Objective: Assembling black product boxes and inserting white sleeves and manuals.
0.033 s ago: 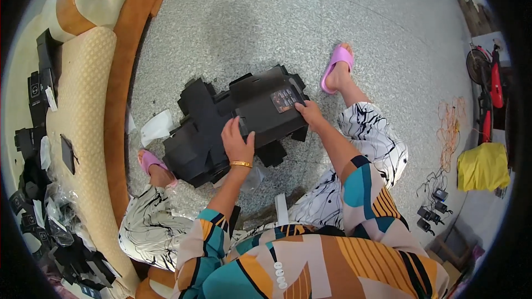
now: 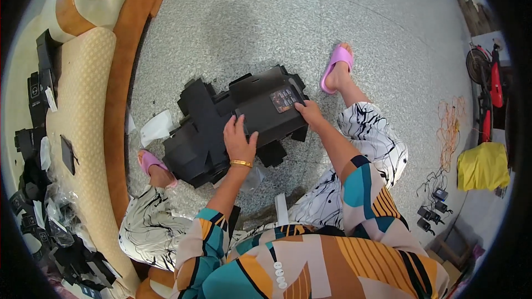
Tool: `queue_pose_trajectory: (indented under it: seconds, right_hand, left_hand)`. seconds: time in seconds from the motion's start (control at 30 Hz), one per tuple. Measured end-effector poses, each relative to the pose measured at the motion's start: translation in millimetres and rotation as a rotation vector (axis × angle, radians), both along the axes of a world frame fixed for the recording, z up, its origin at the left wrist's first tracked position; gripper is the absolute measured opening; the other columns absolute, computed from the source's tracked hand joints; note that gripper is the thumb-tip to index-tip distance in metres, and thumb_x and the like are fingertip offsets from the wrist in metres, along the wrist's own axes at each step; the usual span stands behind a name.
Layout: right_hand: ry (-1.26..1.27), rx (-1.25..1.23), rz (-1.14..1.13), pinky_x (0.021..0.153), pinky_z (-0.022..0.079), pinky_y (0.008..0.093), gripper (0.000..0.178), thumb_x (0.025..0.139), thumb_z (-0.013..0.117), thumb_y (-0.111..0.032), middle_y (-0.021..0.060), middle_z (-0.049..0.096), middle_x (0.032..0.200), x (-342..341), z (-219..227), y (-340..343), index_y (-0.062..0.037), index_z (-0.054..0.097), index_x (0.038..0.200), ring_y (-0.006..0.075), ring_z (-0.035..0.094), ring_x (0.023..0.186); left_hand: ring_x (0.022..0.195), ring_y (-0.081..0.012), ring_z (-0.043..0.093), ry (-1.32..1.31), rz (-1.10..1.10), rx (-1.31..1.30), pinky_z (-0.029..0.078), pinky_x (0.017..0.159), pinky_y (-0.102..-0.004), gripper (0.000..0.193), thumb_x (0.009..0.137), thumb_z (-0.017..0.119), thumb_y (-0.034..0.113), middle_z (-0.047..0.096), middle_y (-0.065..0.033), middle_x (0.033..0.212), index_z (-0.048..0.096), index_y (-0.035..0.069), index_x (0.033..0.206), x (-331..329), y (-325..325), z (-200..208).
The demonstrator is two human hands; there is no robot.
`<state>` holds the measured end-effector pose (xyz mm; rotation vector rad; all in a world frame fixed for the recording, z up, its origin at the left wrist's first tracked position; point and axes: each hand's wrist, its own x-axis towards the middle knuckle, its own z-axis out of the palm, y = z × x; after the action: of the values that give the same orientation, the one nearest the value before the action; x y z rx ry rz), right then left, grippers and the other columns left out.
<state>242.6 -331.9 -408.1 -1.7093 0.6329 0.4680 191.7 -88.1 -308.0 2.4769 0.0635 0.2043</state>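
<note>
A black cardboard box (image 2: 257, 119), unfolded and with several flaps, lies on the floor between my feet. It overlaps more black folded cardboard (image 2: 191, 149) to its left. A printed dark label (image 2: 283, 100) sits near its right end. My right hand (image 2: 310, 114) grips that right edge, thumb on top by the label and the other fingers mostly hidden. My left hand (image 2: 239, 141), with a gold bracelet at the wrist, rests its spread fingertips on the box's left end.
Left of me is a padded sofa (image 2: 83, 111) strewn with black boxes and plastic wrapping (image 2: 58, 224). White paper (image 2: 157, 127) lies beside the cardboard. On the right are black adapters (image 2: 429, 216), orange cord (image 2: 449, 133), a yellow bag (image 2: 483, 167) and a red wheeled thing (image 2: 495, 86).
My left hand has shifted very slightly to the right at the box's left end. My right hand and the box look unmoved.
</note>
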Motion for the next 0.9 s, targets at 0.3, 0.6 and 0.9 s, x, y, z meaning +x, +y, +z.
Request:
queue_pose_trajectory:
  seconds: [0.3,0.6,0.9]
  right_hand:
    - [-0.030,-0.298,0.034,0.068,0.043,0.0378,0.033,0.076,0.059,-0.028,0.0190,0.061,0.083,6,-7,3,0.0027,0.060,0.089,0.0302,0.059,0.078]
    - [0.068,-0.554,0.255,0.072,0.043,0.0412,0.032,0.074,0.060,-0.024,0.0200,0.059,0.091,9,21,15,0.0012,0.056,0.093,0.0344,0.057,0.085]
    - [-0.541,-0.937,0.780,0.099,0.023,0.0453,0.074,0.069,0.066,-0.029,0.0198,0.024,0.135,-13,40,45,-0.0050,0.031,0.129,0.0341,0.023,0.125]
  left_hand:
    - [0.131,-0.0330,0.007,0.503,-0.417,0.429,0.014,0.102,-0.0501,0.095,0.061,0.064,0.057,0.009,-0.0162,0.141,0.025,0.008,0.133,32,-8,-19]
    - [0.131,-0.0341,-0.001,0.738,-0.491,0.598,0.010,0.103,-0.0484,0.116,0.053,0.065,0.065,0.000,-0.0159,0.143,0.009,0.009,0.137,50,-5,-39]
    - [0.131,-0.0346,-0.004,0.853,-0.465,0.592,0.017,0.095,-0.0619,0.121,0.049,0.072,0.058,-0.006,-0.0148,0.143,0.005,0.010,0.138,49,-10,-44]
